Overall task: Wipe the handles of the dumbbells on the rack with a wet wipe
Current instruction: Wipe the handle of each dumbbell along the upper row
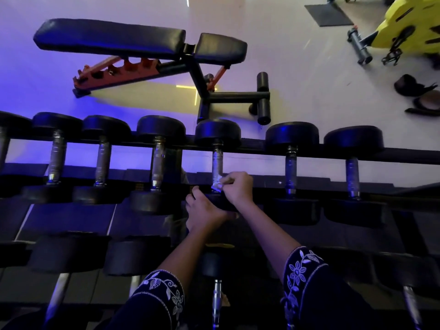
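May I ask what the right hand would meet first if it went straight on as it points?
Likely the dumbbell handle: the right hand pinches the wet wipe against its near end.

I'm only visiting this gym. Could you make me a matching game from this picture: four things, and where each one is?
Things: 1 wet wipe; 2 left hand; 3 bench; 4 yellow machine.
Places: A top right corner of the view; B on the floor beyond the rack; C pinched by the right hand against a dumbbell handle; D gripping that dumbbell's near head.
Pairs: 1-C; 2-D; 3-B; 4-A.
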The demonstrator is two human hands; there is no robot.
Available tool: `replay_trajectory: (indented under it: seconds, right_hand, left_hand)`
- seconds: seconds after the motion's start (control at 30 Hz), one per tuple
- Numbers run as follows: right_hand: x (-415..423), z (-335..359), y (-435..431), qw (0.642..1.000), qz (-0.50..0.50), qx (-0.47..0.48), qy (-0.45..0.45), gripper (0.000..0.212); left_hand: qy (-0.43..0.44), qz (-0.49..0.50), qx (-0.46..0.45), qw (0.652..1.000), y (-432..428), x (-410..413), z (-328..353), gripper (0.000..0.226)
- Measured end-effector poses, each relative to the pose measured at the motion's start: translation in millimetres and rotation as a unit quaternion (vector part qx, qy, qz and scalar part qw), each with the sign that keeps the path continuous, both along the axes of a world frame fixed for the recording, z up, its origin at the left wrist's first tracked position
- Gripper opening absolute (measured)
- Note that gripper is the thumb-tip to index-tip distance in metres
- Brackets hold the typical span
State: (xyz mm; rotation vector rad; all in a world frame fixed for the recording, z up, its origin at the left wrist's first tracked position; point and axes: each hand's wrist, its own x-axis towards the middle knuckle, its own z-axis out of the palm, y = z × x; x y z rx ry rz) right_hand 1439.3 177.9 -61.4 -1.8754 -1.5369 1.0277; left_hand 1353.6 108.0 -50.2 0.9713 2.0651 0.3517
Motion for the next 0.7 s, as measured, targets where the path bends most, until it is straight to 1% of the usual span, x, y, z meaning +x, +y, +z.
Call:
replay_trajectory:
  seconds: [0.07,0.2,0.27,0.37,0.5,0.6,0.7]
  right_hand:
    - [9.4,8.9,-1.3,0.999,-0.006,-0.025,0.034,0.012]
    - [22.1,30.4,-6.8,0.988,-0.05,-0.063,0.128,0.017]
    - [27.8,33.9,-10.4,0.985,-0.055,-0.073,0.145,0.022]
    - [34.8,37.5,-16.0,0.983,-0.051,-0.092,0.151,0.025]
    - [32.9,38.6,-24.6,0.985,-0.034,-0.097,0.139,0.019]
    - [27.2,41.1,-27.1,0.994,-0.018,-0.068,0.087,0.014]
    - [24.7,43.3,-28.7,0.997,-0.004,-0.047,0.058,0.012]
  left_hand:
    - [-0.002,-0.005,-0.004,1.0,-2.2,-0.1,4.5,0.137]
    - [0.0,-0.025,-0.013,1.0,-6.9,-1.7,14.2,0.141]
    - [0.004,-0.023,-0.017,1.0,-14.0,0.5,16.0,0.14]
    - [0.026,-0.029,-0.012,0.999,-25.6,4.1,15.7,0.132]
    - [0.098,-0.093,-0.01,0.991,-24.3,-4.3,20.2,0.12]
    - [0.144,-0.154,-0.021,0.977,-15.8,-10.6,21.8,0.114]
    - [0.163,-0.19,-0.011,0.968,-13.8,-14.5,17.3,0.113]
